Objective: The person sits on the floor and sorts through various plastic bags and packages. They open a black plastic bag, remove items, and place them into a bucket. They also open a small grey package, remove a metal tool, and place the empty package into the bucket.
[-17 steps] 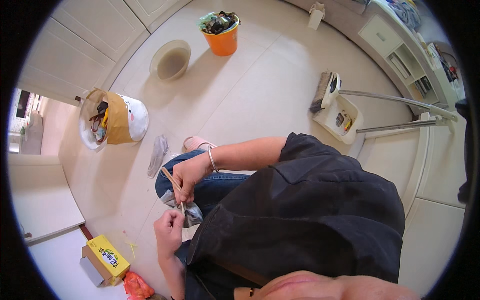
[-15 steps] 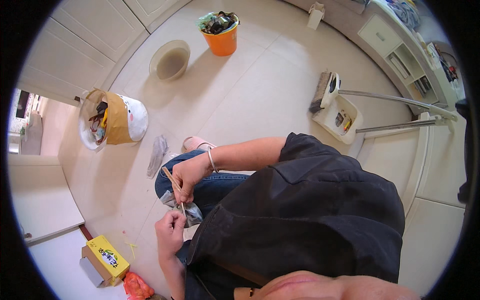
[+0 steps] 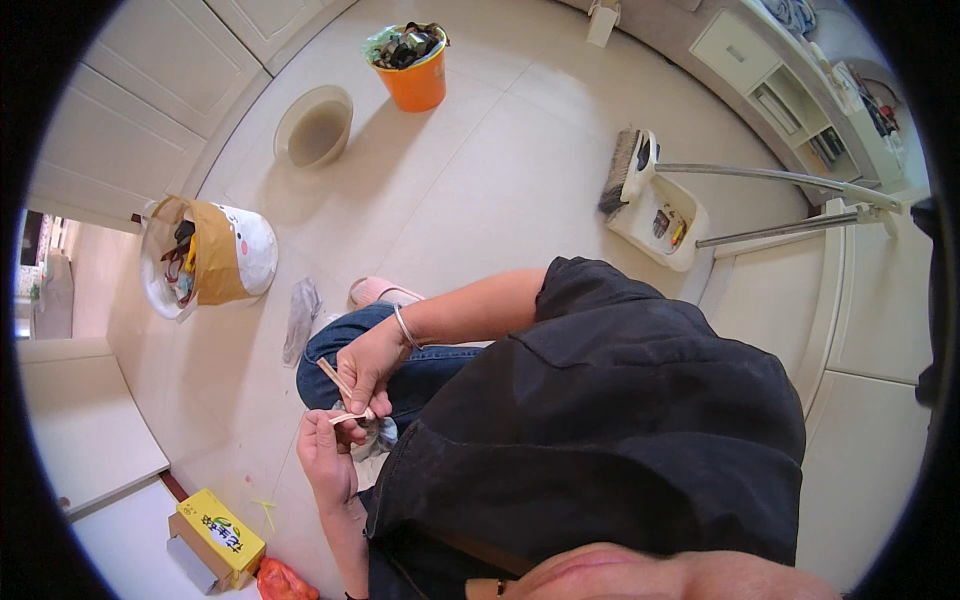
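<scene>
My right hand (image 3: 368,366), with a bangle at its wrist, is closed on a thin tan strip (image 3: 334,378) that sticks out past the fingers. My left hand (image 3: 326,448) pinches a pale strip end (image 3: 347,417) just below, close against the right fingertips. Whether the two are one bent strip or separate pieces I cannot tell. Under the hands, partly hidden by them, lies a crumpled greyish plastic bag (image 3: 378,438). My bent knee in blue jeans (image 3: 318,368) is beside the right hand.
A grey plastic bag (image 3: 301,318) lies beside my pink slipper (image 3: 376,291). Beyond stand a white-and-brown bin (image 3: 256,245), a basin (image 3: 342,112) of murky water and a filled orange bucket (image 3: 417,88). A broom (image 3: 620,172) and dustpan (image 3: 685,250) are right; a yellow box (image 3: 228,535) is lower left.
My left hand has risen slightly to meet the right, and a pale strip end now shows in its fingers. The whole view has shifted a little.
</scene>
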